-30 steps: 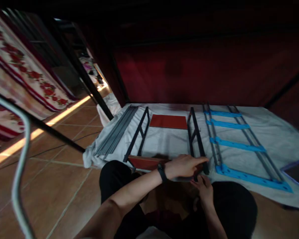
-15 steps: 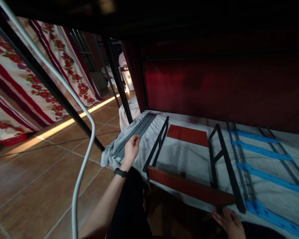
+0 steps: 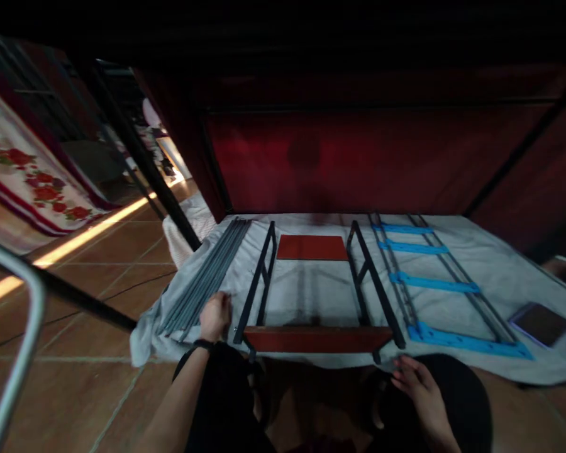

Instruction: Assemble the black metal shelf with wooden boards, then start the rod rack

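My left hand [image 3: 216, 316] is closed, fingers curled together, between the bundle of grey rods [image 3: 207, 277] and the black metal frame [image 3: 257, 283]. Whatever it may hold is hidden. My right hand [image 3: 419, 385] is by the near right corner of that frame, fingertips drawn together; anything in them is too small to make out. The frame has two black sides. A red-brown board [image 3: 318, 340] spans its near end, and a second red-brown board [image 3: 312, 247] lies flat at the far end. Everything rests on a pale sheet [image 3: 302, 292].
To the right lies a rack of dark rods joined by blue plastic bars [image 3: 434, 283]. A dark tablet or phone [image 3: 541, 324] is farther right. A bent pale metal tube [image 3: 33, 314] and a black post [image 3: 141, 157] stand at left. A dark overhead structure closes off the top.
My view has swung right, bringing the tablet or phone into sight. My left hand has lowered closer to the sheet, and my right hand has come away from the near board's edge.
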The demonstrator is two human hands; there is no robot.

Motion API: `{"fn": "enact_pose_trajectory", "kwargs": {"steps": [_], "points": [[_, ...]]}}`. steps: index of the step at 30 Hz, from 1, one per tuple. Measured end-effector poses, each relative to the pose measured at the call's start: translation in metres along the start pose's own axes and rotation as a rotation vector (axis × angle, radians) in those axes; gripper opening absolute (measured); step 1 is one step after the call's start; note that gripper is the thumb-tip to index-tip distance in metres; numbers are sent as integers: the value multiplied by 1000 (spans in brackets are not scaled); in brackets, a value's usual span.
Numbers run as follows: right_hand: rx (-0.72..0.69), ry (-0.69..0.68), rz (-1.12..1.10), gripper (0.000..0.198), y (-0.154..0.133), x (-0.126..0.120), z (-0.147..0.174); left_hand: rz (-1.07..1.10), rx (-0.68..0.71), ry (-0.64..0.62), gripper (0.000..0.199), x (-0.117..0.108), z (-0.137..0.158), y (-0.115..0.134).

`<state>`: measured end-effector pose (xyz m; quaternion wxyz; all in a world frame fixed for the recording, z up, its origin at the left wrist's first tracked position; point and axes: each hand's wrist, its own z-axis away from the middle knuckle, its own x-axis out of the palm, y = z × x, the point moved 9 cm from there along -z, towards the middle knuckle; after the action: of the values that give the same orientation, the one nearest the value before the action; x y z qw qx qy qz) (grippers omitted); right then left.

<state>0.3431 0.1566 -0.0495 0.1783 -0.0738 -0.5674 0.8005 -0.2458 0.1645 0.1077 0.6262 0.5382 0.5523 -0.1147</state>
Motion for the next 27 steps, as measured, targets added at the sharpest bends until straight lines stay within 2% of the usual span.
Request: {"fn": "enact_pose_trajectory", "kwargs": {"steps": [1,2,4,6,8,10,12,13,15,17,20,24,27], "points": [[-44,26,-6,55,-11,-3,3,2,-49,17,21,-4,-1,-4],[-96,37,-3,52,-25,-3,7,74,-167,123,19,-18,2,-12],[-203,71,8,45,-55,-3,17,293,-258,343,22,-48,20,-8],[-283,79,12,38,-86,3,31,425,-164,462,33,-73,50,28],[-350,67,4,33,-117,15,49,426,10,405,37,-80,87,87],[-372,-52,3,32,-142,39,68,368,200,154,29,-56,125,157],[-350,-210,1,33,-155,64,87,376,400,-73,17,-20,163,220],[-330,-299,-2,33,-157,76,95,406,507,-117,14,-6,180,246],[-292,-399,-29,33,-156,88,105,424,652,-242,12,28,205,283],[-272,-390,-62,29,-149,84,106,418,737,-326,13,54,221,305],[-244,-337,-103,25,-137,65,98,378,803,-423,16,78,238,323],[-251,-333,-101,25,-135,43,79,325,856,-457,14,85,245,341],[-270,-152,-96,29,-139,18,47,240,839,-375,27,83,227,345]]}}
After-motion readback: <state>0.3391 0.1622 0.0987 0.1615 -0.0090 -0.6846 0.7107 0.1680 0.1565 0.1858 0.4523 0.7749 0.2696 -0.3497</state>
